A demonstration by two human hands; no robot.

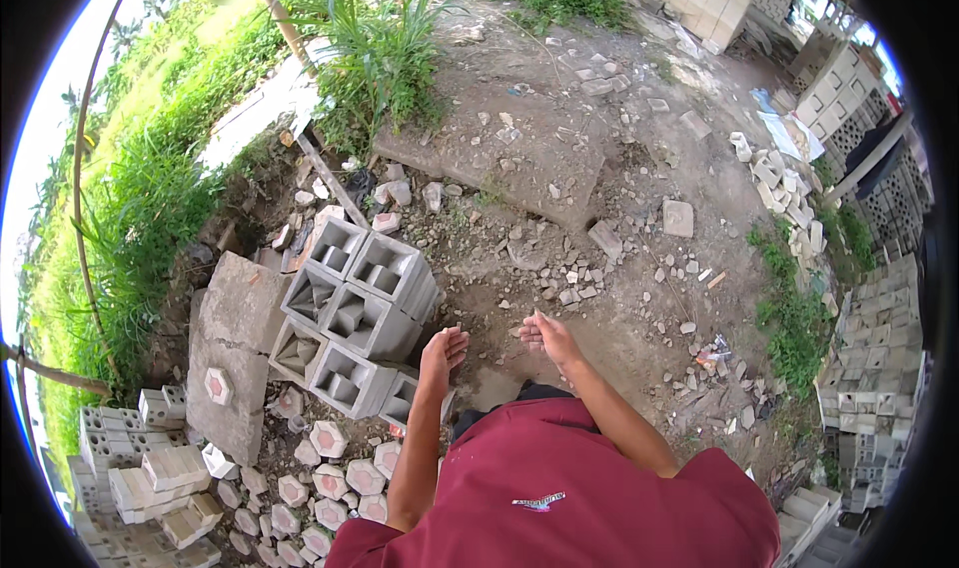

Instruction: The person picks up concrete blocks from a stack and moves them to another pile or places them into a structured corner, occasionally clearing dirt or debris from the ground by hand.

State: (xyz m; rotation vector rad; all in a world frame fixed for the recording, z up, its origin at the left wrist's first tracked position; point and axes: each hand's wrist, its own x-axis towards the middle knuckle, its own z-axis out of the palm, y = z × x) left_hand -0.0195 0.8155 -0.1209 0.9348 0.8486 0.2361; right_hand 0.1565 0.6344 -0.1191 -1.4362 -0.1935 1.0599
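Note:
Both of my hands are held out in front of my body, a short gap between them, over bare dirt. My left hand [446, 351] has its fingers stretched toward the right and holds nothing. It is nearest to a stack of grey hollow concrete blocks [382, 320], apart from it as far as I can see. My right hand [548, 335] reaches toward the left with its fingers extended, also with nothing in it. Below it lies brown soil with small stones.
Hexagonal pavers [330, 438] are piled at the lower left beside a concrete slab [228, 343]. Broken rubble [569, 288] litters the ground ahead. Stacked blocks [874, 368] line the right side, and a wooden plank [332, 180] lies behind the hollow blocks. Grass grows at the left.

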